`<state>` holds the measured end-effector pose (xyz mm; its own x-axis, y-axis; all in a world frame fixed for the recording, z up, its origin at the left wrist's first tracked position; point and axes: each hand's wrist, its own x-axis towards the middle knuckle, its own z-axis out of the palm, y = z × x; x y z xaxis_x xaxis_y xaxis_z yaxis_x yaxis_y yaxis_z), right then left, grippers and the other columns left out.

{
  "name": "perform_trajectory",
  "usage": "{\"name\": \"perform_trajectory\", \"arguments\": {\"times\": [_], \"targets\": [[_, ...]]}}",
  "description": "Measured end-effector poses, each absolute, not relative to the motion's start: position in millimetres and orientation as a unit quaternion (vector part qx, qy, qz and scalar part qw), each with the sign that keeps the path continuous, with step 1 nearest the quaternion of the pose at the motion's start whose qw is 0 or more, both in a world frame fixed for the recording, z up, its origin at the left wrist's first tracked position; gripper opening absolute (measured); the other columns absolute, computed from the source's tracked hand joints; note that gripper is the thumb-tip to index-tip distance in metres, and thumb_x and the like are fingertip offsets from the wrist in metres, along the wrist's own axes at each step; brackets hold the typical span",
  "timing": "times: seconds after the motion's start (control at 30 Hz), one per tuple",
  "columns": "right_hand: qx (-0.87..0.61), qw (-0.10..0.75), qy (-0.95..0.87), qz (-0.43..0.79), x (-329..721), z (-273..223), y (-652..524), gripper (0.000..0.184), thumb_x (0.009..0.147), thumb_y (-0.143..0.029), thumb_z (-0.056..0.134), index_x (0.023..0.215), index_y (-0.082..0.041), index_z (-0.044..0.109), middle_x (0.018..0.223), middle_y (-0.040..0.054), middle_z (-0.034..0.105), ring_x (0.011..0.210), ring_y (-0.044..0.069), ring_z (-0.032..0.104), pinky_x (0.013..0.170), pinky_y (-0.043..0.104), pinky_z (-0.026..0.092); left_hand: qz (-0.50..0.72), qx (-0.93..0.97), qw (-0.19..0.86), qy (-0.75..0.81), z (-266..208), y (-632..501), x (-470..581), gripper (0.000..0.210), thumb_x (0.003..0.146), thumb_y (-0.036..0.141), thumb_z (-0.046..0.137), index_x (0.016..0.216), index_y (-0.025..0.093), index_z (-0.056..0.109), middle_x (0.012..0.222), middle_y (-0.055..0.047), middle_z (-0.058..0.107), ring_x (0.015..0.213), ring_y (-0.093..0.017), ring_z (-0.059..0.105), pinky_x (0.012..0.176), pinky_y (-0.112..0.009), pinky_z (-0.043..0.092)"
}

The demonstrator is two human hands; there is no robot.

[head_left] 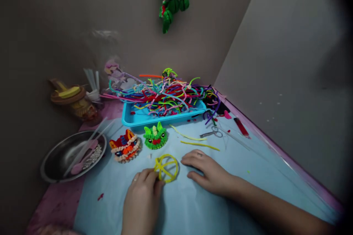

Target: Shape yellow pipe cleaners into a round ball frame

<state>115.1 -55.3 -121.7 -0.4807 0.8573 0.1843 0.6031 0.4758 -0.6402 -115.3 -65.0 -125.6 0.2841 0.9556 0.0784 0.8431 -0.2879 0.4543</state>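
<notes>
A round yellow pipe-cleaner frame [177, 168], with spokes crossing inside its ring, is at the front middle of the table. My left hand [142, 198] pinches its left edge between thumb and fingers. Just right of the ring, my right hand [205, 170] rests near the cloth with thumb and fingers apart and nothing in them. Beyond it lie a yellow pipe cleaner [200, 145] and a paler yellow one [187, 136]. Behind the ring sit a green pipe-cleaner animal head [156, 137] and a red and orange one [126, 148].
A blue tray [140, 118] heaped with coloured pipe cleaners stands at the back. Scissors [211, 132] and a red-handled tool [241, 127] lie to the right. On the left is a metal bowl [55, 157] with white beads and a pink scoop. Green pipe-cleaner pieces [173, 1] hang above.
</notes>
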Motion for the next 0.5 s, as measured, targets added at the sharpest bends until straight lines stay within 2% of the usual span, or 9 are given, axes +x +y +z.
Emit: {"name": "perform_trajectory", "arguments": {"times": [0.13,0.27,0.4,0.5], "targets": [[-0.442,0.257,-0.822,0.251,120.5,-122.9,-46.8,0.029,0.081,-0.025,0.052,0.11,-0.021,0.055,0.102,0.0081,0.061,0.097,0.019,0.053,0.087,0.035,0.041,0.244,0.777,0.163,0.558,-136.0,-66.5,-110.8,0.017,0.077,0.027,0.052,0.091,0.023,0.061,0.098,-0.008,0.063,0.087,-0.024,0.058,0.077,-0.04,0.046],[-0.416,0.263,-0.832,0.254,125.9,-124.2,-44.5,0.031,0.081,-0.024,0.052,0.112,-0.021,0.053,0.103,0.0071,0.061,0.097,0.018,0.052,0.087,0.034,0.04,0.25,0.765,0.178,0.566,-140.2,-67.2,-105.5,0.017,0.077,0.028,0.052,0.091,0.021,0.056,0.101,-0.01,0.061,0.093,-0.025,0.057,0.081,-0.042,0.045],[-0.474,0.292,-0.795,0.242,120.8,-120.6,-49.1,0.025,0.081,-0.022,0.049,0.106,-0.019,0.053,0.101,0.008,0.058,0.097,0.019,0.051,0.085,0.034,0.04,0.279,0.743,0.172,0.584,-140.4,-65.1,-105.4,0.025,0.073,0.035,0.057,0.09,0.02,0.047,0.105,-0.011,0.057,0.094,-0.025,0.056,0.078,-0.041,0.047],[-0.467,0.255,-0.817,0.223,108.3,-114.9,-47.1,0.016,0.079,-0.024,0.051,0.094,-0.018,0.054,0.093,0.0077,0.056,0.091,0.02,0.049,0.081,0.033,0.04,0.321,0.743,0.151,0.567,-134.6,-62.3,-109.2,0.03,0.07,0.038,0.059,0.091,0.021,0.045,0.105,-0.011,0.057,0.087,-0.023,0.058,0.07,-0.037,0.05]]}}
